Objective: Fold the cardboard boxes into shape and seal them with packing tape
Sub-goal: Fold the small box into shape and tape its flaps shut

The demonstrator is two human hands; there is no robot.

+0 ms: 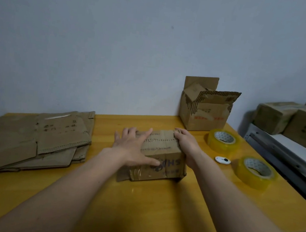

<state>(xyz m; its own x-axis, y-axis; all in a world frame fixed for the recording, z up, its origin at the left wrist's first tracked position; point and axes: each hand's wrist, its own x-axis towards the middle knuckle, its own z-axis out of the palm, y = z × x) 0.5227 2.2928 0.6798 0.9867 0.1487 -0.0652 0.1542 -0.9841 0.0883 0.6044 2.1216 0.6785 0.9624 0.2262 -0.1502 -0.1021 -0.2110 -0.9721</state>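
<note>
Pressing hands (pixel 160 150) on box (pixel 161 154)

Plain pale blue-grey wall (pixel 119 36), evenly lit; yellow wooden desk (pixel 139 205) set against it; grey shelf unit (pixel 284 154) placed beside the desk's right edge.

Yellow wooden table (pixel 138 208); small white cutter (pixel 222 160) on it; grey wall (pixel 118 46) behind.
</note>
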